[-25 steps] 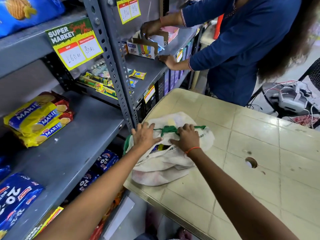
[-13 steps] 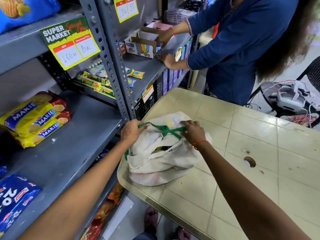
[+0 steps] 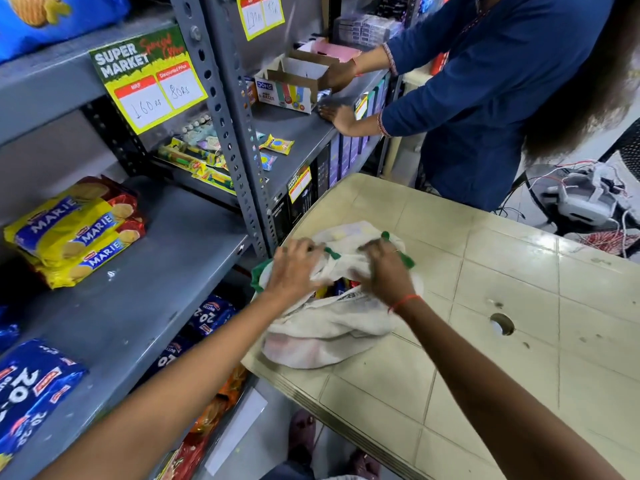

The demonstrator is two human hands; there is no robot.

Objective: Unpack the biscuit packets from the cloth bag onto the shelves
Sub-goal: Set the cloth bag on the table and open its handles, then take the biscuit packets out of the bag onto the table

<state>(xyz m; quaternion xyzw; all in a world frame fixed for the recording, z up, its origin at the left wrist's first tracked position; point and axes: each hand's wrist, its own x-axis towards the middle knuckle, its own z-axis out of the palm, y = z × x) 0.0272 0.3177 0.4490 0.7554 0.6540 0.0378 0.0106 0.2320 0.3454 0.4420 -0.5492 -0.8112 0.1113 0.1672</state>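
Note:
A white cloth bag (image 3: 322, 334) with green handles lies on the near-left corner of the beige table (image 3: 502, 358). My left hand (image 3: 294, 268) grips the left side of the bag's mouth and my right hand (image 3: 384, 271) grips the right side. Both hands are blurred. Between them the mouth gapes and shows biscuit packets (image 3: 337, 289) in yellow, blue and red. The grey metal shelf (image 3: 138, 299) stands to the left of the bag.
Yellow Marie packets (image 3: 76, 233) are stacked on the shelf at left, with blue 20-20 packets (image 3: 31, 389) nearer me. More packets fill the shelf below (image 3: 207, 317). A person in blue (image 3: 485, 98) handles a cardboard box (image 3: 291, 88) on the far shelf. Cables and devices (image 3: 585, 202) lie at right.
Both hands have shifted on the bag and pulled its rim apart; the mouth is wider now and packets show inside. The green handles have slid back from the middle.

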